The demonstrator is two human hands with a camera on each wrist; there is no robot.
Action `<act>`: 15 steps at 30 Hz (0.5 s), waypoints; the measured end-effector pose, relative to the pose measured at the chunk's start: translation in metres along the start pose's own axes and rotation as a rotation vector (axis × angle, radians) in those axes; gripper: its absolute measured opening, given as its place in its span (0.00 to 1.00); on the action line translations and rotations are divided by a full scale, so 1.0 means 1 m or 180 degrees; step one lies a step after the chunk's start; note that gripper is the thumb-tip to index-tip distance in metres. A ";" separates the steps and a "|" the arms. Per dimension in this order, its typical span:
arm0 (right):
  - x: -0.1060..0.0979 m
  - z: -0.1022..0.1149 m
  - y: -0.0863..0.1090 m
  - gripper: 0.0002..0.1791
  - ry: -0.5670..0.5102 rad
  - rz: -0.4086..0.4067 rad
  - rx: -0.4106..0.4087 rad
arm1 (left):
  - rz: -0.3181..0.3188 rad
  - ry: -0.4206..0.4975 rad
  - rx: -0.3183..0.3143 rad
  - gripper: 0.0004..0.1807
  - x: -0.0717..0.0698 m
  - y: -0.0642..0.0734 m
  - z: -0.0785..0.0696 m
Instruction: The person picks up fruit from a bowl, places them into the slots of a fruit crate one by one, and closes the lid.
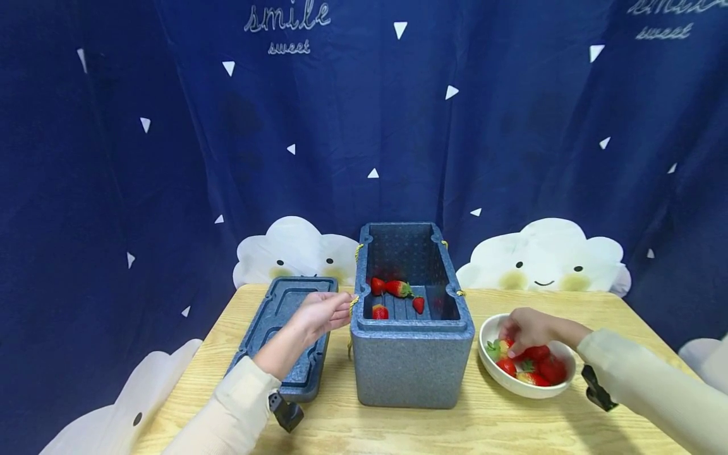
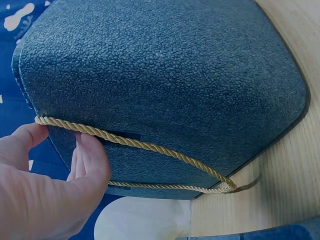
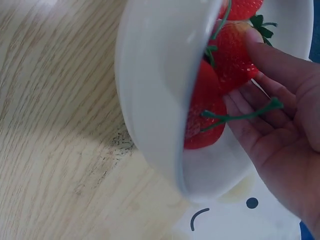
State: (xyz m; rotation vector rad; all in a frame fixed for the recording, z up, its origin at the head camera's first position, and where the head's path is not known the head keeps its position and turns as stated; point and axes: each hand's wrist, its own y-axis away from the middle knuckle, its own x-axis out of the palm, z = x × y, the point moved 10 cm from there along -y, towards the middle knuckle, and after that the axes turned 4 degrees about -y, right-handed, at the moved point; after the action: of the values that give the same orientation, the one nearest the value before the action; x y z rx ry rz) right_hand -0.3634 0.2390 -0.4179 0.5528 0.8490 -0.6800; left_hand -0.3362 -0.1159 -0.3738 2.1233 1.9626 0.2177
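Observation:
On the wooden table stands a blue-grey foam box (image 1: 406, 373), with several strawberries (image 1: 398, 289) on its floor. My left hand (image 1: 325, 313) is at the box's left side, thumb and fingers fairly straight. In the left wrist view its fingertips touch the box near the rim, by the gold twisted rope (image 2: 170, 152) that hangs in a loop. To the right, my right hand (image 1: 529, 327) reaches into a white bowl (image 1: 529, 390) of strawberries. Its thumb and fingers pinch one strawberry (image 3: 231, 52), seen in the right wrist view; other strawberries lie beside it, one with a long green stem.
The box's lid (image 1: 315, 366) lies flat on the table (image 1: 455, 436), left of the box and under my left forearm. Behind the table hangs a dark blue curtain (image 1: 341, 126) with white triangles and cloud shapes.

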 end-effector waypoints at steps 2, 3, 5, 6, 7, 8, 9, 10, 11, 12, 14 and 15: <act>-0.002 -0.001 0.000 0.11 -0.0060 -0.0010 0.0019 | 0.0005 0.0014 0.0011 0.24 0.000 0.000 -0.001; -0.002 -0.002 0.000 0.11 -0.0080 -0.0021 0.0034 | 0.0006 0.0022 0.0020 0.24 0.000 0.000 -0.001; -0.003 -0.003 0.001 0.11 -0.0096 -0.0047 0.0054 | 0.0008 0.0030 0.0024 0.24 0.000 0.000 -0.001; -0.004 -0.003 0.001 0.11 -0.0103 -0.0054 0.0058 | 0.0008 0.0024 0.0029 0.24 0.000 0.000 -0.001; -0.004 -0.003 0.001 0.11 -0.0113 -0.0062 0.0068 | 0.0004 0.0020 0.0022 0.24 0.000 0.000 -0.001; -0.004 -0.002 0.002 0.11 -0.0106 -0.0073 0.0055 | 0.0001 0.0006 0.0018 0.24 -0.001 0.000 -0.001; -0.005 -0.002 0.002 0.11 -0.0090 -0.0085 0.0033 | -0.0001 0.0000 0.0010 0.24 -0.001 0.000 0.000; -0.006 -0.001 0.003 0.11 -0.0089 -0.0103 0.0014 | 0.0004 -0.0013 0.0016 0.25 -0.001 0.000 0.000; -0.007 0.000 0.003 0.11 -0.0074 -0.0125 -0.0003 | 0.0002 -0.0021 0.0011 0.25 -0.001 0.001 0.000; -0.009 0.001 0.003 0.11 -0.0068 -0.0146 -0.0018 | 0.0002 -0.0029 0.0013 0.25 -0.001 0.001 -0.001; -0.012 0.002 0.004 0.10 -0.0063 -0.0192 -0.0031 | 0.0000 -0.0032 0.0013 0.25 -0.001 0.001 -0.001; -0.014 0.003 0.004 0.10 -0.0058 -0.0214 -0.0038 | -0.0001 -0.0026 0.0011 0.25 -0.001 0.001 -0.001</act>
State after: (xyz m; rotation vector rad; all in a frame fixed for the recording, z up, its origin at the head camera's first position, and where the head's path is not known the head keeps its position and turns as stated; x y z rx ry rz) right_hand -0.3656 0.2444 -0.4045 0.5085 0.8571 -0.7397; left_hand -0.3353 -0.1174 -0.3728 2.1226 1.9603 0.2053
